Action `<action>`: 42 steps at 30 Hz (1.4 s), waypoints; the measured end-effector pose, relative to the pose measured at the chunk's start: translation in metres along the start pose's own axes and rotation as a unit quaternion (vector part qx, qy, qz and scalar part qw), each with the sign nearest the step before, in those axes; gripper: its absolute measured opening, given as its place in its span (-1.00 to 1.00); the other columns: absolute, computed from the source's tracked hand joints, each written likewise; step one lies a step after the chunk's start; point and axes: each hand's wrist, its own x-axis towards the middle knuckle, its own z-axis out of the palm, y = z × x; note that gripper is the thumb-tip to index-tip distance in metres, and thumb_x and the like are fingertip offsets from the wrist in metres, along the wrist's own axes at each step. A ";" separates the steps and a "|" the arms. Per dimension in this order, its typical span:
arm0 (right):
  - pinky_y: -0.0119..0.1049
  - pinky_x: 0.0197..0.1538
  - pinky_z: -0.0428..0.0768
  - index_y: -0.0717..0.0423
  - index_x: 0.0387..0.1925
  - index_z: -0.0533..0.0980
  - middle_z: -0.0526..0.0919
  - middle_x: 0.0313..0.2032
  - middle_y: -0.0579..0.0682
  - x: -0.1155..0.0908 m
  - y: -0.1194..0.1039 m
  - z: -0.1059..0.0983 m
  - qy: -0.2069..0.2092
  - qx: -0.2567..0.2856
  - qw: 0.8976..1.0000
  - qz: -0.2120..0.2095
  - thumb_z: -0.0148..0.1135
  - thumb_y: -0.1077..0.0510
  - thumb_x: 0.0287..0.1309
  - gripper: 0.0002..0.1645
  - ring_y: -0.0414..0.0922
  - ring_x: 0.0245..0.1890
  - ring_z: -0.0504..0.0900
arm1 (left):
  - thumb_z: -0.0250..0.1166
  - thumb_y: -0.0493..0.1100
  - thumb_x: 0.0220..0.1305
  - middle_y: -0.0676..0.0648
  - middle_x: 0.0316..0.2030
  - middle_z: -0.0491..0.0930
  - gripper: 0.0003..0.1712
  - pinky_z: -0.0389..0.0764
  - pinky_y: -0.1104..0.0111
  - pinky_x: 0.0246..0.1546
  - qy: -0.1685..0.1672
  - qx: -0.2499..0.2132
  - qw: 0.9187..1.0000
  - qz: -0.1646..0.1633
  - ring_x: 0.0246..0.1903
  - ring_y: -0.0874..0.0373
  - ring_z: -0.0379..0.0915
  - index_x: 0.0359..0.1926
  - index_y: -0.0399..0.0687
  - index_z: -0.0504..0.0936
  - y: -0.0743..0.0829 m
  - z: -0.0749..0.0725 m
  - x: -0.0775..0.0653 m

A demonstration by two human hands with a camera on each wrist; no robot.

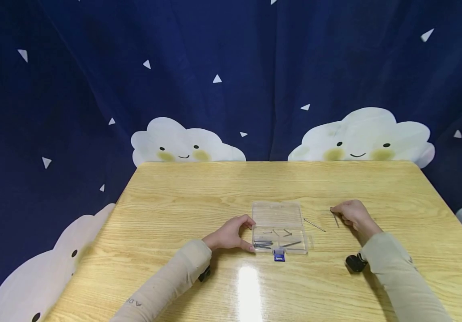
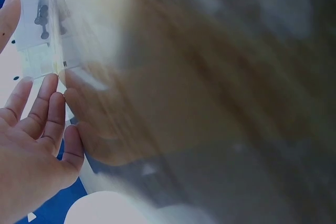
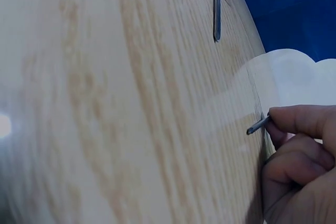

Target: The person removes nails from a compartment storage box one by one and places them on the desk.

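Note:
A clear plastic box (image 1: 277, 215) lies with its lid folded back on the table. Several long nails (image 1: 263, 243) fill its front left compartment, one more lies at front right, and a few smaller ones (image 1: 287, 233) sit in the back row. My left hand (image 1: 229, 233) rests at the box's left side, thumb and fingers spread and touching its edge. To the right of the box, my right hand (image 1: 355, 215) pinches a nail (image 3: 255, 126) by its head end between thumb and index finger. Another nail (image 1: 314, 225) lies loose on the wood between box and right hand.
A blue latch (image 1: 279, 256) hangs from the box's front edge. The wooden table (image 1: 182, 192) reaches back to a dark blue curtain (image 1: 231, 44) with white clouds. Bright light reflects off the table in front of the box.

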 end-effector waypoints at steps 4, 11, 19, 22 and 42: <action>-0.42 -0.66 0.27 0.47 -0.25 0.51 0.22 -0.84 -0.18 -0.001 -0.002 0.001 0.009 -0.008 1.000 0.004 0.14 0.25 0.07 -0.70 -0.29 -0.79 0.20 | 0.54 -0.06 -0.24 0.00 -0.11 0.47 -0.27 0.29 0.36 0.04 0.000 0.002 1.000 0.000 -0.06 0.15 0.35 -0.01 -0.14 0.42 0.001 0.000 0.000; -0.39 -0.60 0.30 0.31 -0.45 0.52 0.23 -0.78 -0.18 -0.005 0.000 0.001 0.020 -0.003 1.000 -0.008 0.14 0.24 0.08 -0.84 -0.27 -0.75 0.20 | 0.54 -0.08 -0.23 -0.02 -0.09 0.46 -0.26 0.29 0.36 0.05 -0.003 0.002 1.000 -0.006 -0.05 0.13 0.35 0.01 -0.15 0.42 0.002 0.000 -0.001; -0.41 -0.67 0.25 0.26 -0.47 0.57 0.25 -0.78 -0.19 -0.015 0.006 -0.002 0.019 0.054 0.996 -0.063 0.12 0.24 0.15 -0.82 -0.30 -0.79 0.14 | 0.54 -0.08 -0.24 -0.02 -0.10 0.46 -0.27 0.29 0.36 0.06 -0.005 0.001 1.000 -0.002 -0.05 0.13 0.35 0.00 -0.16 0.41 0.002 0.000 0.000; -0.40 -0.67 0.24 0.26 -0.46 0.58 0.27 -0.78 -0.19 -0.021 0.005 -0.001 0.026 0.067 0.995 -0.076 0.13 0.21 0.16 -0.80 -0.30 -0.79 0.15 | 0.54 -0.07 -0.23 -0.03 -0.10 0.46 -0.26 0.29 0.35 0.06 -0.006 0.002 1.000 -0.003 -0.04 0.12 0.35 0.01 -0.16 0.41 0.002 -0.001 0.000; -0.33 -0.64 0.24 0.47 -0.20 0.48 0.32 -0.71 -0.19 -0.045 -0.008 -0.002 0.028 0.014 0.991 -0.131 0.14 0.11 0.19 -0.60 -0.28 -0.76 0.15 | 0.53 -0.06 -0.21 -0.02 -0.10 0.46 -0.27 0.29 0.35 0.05 -0.008 0.002 1.000 0.006 -0.05 0.13 0.35 0.01 -0.17 0.41 0.001 -0.001 0.000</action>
